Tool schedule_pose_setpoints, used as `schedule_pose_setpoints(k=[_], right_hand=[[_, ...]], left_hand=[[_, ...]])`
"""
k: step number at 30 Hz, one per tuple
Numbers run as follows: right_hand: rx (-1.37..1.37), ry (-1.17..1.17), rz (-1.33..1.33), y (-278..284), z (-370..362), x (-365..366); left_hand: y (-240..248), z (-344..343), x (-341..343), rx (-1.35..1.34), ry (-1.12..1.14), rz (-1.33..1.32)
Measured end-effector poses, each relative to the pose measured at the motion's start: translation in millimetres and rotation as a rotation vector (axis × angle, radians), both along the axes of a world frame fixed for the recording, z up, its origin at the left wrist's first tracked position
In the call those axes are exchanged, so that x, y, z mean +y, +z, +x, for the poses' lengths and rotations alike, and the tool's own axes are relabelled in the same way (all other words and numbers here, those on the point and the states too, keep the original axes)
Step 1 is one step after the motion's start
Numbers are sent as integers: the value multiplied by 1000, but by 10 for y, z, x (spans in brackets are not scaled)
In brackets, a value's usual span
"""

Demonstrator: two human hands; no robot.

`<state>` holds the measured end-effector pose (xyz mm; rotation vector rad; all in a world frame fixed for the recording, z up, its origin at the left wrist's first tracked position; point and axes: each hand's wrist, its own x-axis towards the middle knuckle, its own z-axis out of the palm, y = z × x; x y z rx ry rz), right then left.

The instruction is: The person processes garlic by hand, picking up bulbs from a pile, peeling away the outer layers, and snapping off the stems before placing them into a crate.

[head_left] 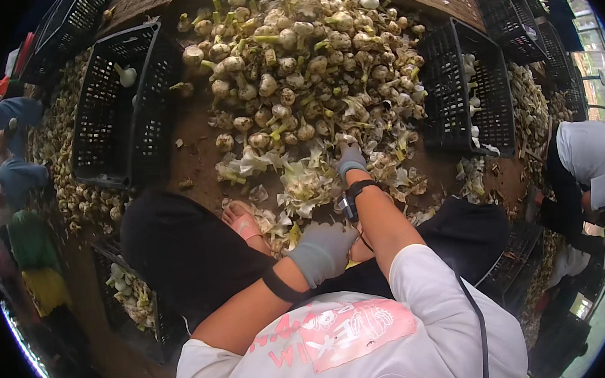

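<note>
A large heap of garlic bulbs (287, 83), many with cut stems and dirt on them, lies in front of me. My right hand (350, 160), in a grey glove, reaches to the heap's near edge among loose papery skins. Its fingertips blend into the garlic there, so its grip is hidden. Close to my body, above my lap, my left hand (322, 253) is closed in a grey glove. Whatever it holds, if anything, does not show. Peeled garlic skins (302, 189) are strewn between my feet and the heap.
A black crate (112, 168) with a white bulb inside stands left of the heap. Another black crate (451, 131) at right holds several white bulbs. A crate of trimmings (134, 302) sits by my left knee. Other people work at both sides; one wears a white shirt (591, 159).
</note>
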<state>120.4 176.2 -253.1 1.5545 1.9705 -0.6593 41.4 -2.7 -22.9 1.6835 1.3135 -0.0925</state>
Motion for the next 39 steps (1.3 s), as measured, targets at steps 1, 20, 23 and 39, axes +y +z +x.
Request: schedule_pose_setpoints(k=[1, 20, 23, 39], right_hand=[[-33, 0, 29, -60, 50, 13], [1560, -247, -642, 2262, 863, -493], [1659, -484, -880, 2315, 722, -620], [1741, -565, -401, 2460, 640, -745]], left_hand=[[3, -12, 51, 19, 8, 22], [254, -259, 141, -582, 771, 375], [278, -325, 44, -722, 837, 343], [274, -351, 87, -807, 995, 274]])
